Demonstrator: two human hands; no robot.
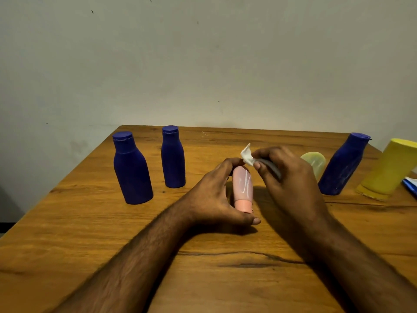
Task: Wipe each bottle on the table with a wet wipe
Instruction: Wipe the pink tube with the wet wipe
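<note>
At frame centre your left hand [216, 193] grips the small pink plastic tube [243, 188], light and slippery, so hold both ends while your right hand [286, 177] pinches the limp white wet wipe [247, 155].

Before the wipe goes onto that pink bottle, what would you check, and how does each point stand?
1. Left hand holds the pink bottle: ok, fingers wrap it, cap toward the person.
2. Right hand has the wet wipe: ok, pinched, its white end free.
3. Wipe touching the bottle: not ok, it sits just above the top end.
4. Wipe still damp: cannot tell.
5. Other bottles out of the way: ok, two blue bottles stand far left, a third blue bottle and a yellow one to the right.
</note>
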